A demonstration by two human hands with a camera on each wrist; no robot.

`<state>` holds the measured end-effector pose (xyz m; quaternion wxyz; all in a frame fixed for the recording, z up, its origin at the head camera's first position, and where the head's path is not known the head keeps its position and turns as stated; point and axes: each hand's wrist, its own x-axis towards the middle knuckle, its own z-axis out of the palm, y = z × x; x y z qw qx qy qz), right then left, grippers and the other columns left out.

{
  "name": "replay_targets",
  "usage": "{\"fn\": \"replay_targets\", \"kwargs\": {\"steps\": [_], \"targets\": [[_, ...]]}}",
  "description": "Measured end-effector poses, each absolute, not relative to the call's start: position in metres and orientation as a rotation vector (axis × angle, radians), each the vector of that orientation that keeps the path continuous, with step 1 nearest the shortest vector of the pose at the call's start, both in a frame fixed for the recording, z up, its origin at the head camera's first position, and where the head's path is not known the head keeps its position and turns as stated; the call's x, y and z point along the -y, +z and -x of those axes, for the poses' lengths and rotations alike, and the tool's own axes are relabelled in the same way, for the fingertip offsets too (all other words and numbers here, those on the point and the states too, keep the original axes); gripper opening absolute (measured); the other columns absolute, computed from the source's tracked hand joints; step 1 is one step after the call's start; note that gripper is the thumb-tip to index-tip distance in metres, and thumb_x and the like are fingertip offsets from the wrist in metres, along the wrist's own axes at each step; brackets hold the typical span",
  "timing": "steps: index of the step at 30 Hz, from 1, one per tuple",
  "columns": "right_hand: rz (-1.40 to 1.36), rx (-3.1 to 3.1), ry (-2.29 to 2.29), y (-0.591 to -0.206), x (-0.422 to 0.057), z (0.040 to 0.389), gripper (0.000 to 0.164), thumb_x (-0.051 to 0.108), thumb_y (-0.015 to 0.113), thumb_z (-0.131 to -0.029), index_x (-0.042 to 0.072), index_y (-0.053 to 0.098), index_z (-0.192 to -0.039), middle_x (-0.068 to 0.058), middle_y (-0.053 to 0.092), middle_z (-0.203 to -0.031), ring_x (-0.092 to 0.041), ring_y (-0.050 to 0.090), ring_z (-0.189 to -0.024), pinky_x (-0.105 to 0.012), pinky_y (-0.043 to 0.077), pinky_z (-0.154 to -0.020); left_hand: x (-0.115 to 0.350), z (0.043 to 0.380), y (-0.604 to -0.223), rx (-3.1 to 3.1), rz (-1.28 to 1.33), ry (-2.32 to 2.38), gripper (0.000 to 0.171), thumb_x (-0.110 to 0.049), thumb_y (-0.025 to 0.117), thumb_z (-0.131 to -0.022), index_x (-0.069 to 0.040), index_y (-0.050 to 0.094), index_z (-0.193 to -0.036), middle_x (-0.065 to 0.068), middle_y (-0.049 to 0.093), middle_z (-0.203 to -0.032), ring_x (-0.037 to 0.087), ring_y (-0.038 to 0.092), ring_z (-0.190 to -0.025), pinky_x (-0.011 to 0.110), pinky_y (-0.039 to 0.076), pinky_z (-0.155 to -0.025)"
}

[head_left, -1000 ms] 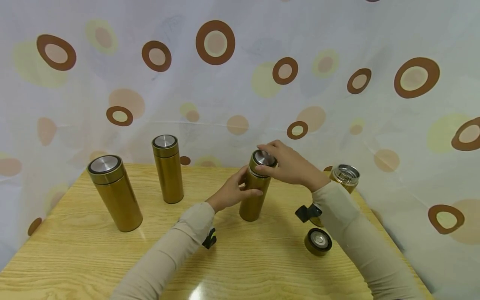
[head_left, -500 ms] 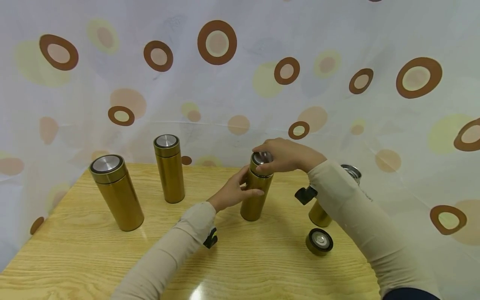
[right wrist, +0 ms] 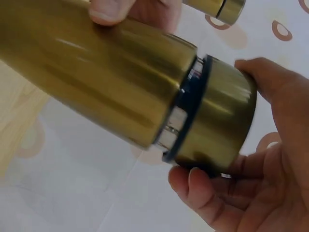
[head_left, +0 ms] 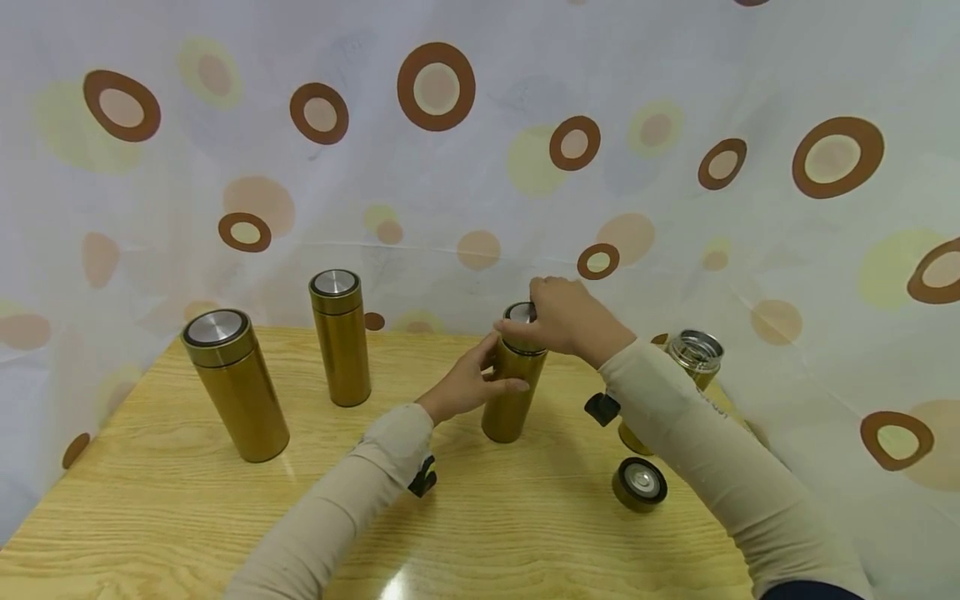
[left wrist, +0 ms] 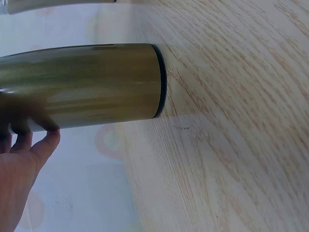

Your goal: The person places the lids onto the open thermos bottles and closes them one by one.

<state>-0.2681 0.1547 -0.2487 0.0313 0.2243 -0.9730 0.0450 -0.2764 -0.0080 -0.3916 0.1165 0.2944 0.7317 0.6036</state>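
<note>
A gold thermos bottle stands on the table, with my left hand gripping its upper body from the left. My right hand grips the bottle's lid from above, thumb on one side and fingers on the other. In the right wrist view a gap shows between lid and body, baring a strip of the silvery neck. The left wrist view shows the bottle's lower body upright on the wood, with left fingertips against its side.
Two lidded gold thermoses, a wide one and a slimmer one, stand at the left. Behind my right sleeve is an uncapped thermos. A loose lid lies upside down in front of it on the wooden table. A patterned curtain hangs behind.
The right hand has turned about the lid, its fingers changing place and its wrist swinging up and then back down. The left hand keeps its hold on the bottle.
</note>
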Motion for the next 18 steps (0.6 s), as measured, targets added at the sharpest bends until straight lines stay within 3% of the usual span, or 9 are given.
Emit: {"fn": "replay_targets", "kwargs": {"steps": [4,13,18], "targets": [[-0.554,2.975,0.238,-0.256,-0.153,0.263,0.057,0.056,0.057,-0.089,-0.001,0.053,-0.090,-0.010,0.052,-0.074,-0.022,0.050,-0.057,-0.029,0.040,-0.050,0.007,0.277,-0.392,-2.140,-0.864,1.765,0.083,-0.033,0.070,-0.088,-0.046,0.016,-0.149,-0.011,0.030,-0.152,0.020,0.032,-0.140,0.047,0.033,-0.111],[-0.575,2.932,0.222,-0.254,-0.150,0.257,0.054,0.051,0.056,-0.092,-0.002,0.061,-0.100,-0.015,0.060,-0.091,-0.026,0.056,-0.078,-0.035,0.047,-0.062,0.007,0.277,-0.392,-2.144,-0.880,1.768,0.081,-0.032,0.070,-0.088,-0.048,0.017,-0.148,-0.011,0.034,-0.149,0.020,0.034,-0.139,0.047,0.033,-0.111],[-0.557,2.948,0.236,-0.252,-0.149,0.256,0.054,0.055,0.057,-0.090,0.001,0.057,-0.087,-0.010,0.055,-0.078,-0.022,0.051,-0.064,-0.030,0.040,-0.053,0.007,0.277,-0.392,-2.142,-0.887,1.771,0.078,-0.030,0.070,-0.088,-0.047,0.021,-0.147,-0.010,0.037,-0.146,0.019,0.036,-0.138,0.048,0.033,-0.111]]}}
